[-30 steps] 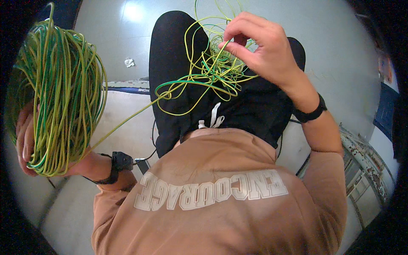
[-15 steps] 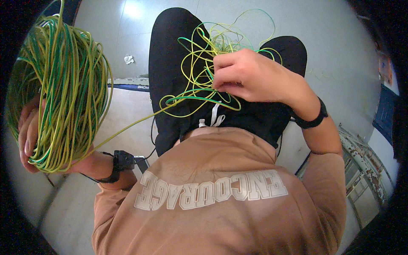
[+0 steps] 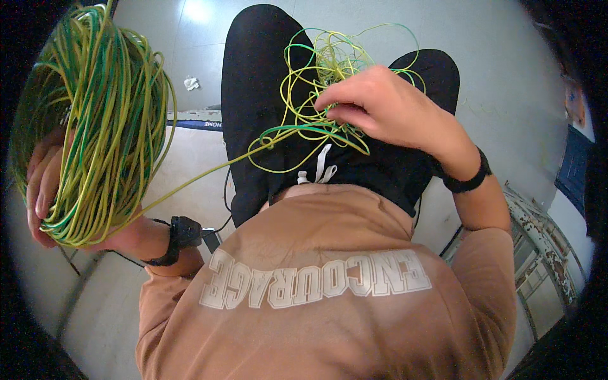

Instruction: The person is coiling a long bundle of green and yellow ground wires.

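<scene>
A thick coil of green-and-yellow wire (image 3: 111,139) hangs at the far left, my left hand (image 3: 45,190) wrapped round its lower left side. From the coil's bottom a single strand (image 3: 190,182) runs up and right to a loose wire tangle (image 3: 335,54) over my lap and between my knees. My right hand (image 3: 380,104) is at that tangle, its fingers bent and closed on some of the wire. The fingertips are partly hidden among the loops, so exactly which strands they pinch is unclear.
My black-trousered legs (image 3: 259,69) are spread beneath the tangle. Crumpled white paper (image 3: 191,83) lies on the grey floor. A worn metal frame (image 3: 538,234) stands at the right. A dark cable (image 3: 227,190) runs beside my left thigh.
The coil and my left hand have shifted slightly, tilting a little rightward. My right hand has moved slightly up and right, drawing the loops and the strand along with it.
</scene>
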A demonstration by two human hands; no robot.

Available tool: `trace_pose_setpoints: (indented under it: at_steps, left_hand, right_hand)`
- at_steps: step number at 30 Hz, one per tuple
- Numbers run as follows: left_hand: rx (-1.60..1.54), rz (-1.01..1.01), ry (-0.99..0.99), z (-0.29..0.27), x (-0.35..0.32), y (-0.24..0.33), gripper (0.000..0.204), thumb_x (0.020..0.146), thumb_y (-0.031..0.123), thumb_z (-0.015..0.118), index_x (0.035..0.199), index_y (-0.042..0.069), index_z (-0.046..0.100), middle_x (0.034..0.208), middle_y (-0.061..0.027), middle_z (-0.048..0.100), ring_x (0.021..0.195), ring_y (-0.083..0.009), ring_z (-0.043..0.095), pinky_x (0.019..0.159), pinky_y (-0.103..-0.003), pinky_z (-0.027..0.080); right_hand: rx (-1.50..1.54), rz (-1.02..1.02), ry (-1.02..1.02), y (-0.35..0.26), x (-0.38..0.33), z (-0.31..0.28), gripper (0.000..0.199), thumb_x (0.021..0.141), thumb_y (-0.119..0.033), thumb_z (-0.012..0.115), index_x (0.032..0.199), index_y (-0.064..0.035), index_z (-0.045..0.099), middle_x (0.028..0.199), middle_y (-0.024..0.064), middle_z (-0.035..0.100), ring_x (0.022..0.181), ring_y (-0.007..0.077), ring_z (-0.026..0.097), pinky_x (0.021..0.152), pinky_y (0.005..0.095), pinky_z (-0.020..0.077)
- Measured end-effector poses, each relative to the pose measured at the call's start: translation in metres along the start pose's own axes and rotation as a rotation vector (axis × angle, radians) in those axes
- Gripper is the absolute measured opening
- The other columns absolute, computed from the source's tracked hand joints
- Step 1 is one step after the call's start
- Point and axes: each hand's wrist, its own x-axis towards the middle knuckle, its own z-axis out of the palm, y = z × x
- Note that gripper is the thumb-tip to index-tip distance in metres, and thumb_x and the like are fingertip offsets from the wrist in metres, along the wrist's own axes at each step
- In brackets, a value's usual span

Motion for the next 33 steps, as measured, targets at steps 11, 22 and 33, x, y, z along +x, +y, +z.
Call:
trace_pose_setpoints:
  at_steps: [11,22,33]
  left_hand:
    - [-0.014,-0.026,0.059,-0.003,-0.004,0.008,0.020,0.083,0.005,0.051,0.102,0.004,0.045,0.068,0.0109,0.062,0.082,-0.0115,0.060,0.118,-0.042,0.014]
    - [-0.131,-0.121,-0.024,0.001,-0.001,-0.020,0.006,0.088,0.009,0.047,0.088,0.013,0.052,0.068,0.0140,0.062,0.083,-0.0083,0.057,0.116,-0.039,0.015]
    - [-0.012,-0.126,-0.009,-0.002,-0.004,-0.021,0.022,0.077,0.006,0.068,0.085,0.016,0.051,0.074,0.0147,0.061,0.088,-0.0067,0.057,0.118,-0.040,0.014]
  right_hand:
    - [0.120,-0.209,-0.199,0.001,0.029,-0.006,0.017,0.072,-0.006,0.076,0.087,-0.0028,0.069,0.079,0.0051,0.057,0.061,0.0181,0.058,0.057,0.0296,0.0481]
    - [0.551,-0.092,-0.085,-0.003,0.031,-0.002,0.023,0.073,-0.017,0.082,0.079,-0.0020,0.066,0.073,0.0030,0.061,0.067,0.0110,0.057,0.059,0.0257,0.0456]
    - [1.487,-0.018,0.005,0.004,0.016,0.006,0.066,0.085,-0.047,0.068,0.127,0.0025,0.054,0.105,0.0201,0.069,0.090,0.0271,0.071,0.074,0.0323,0.0591]
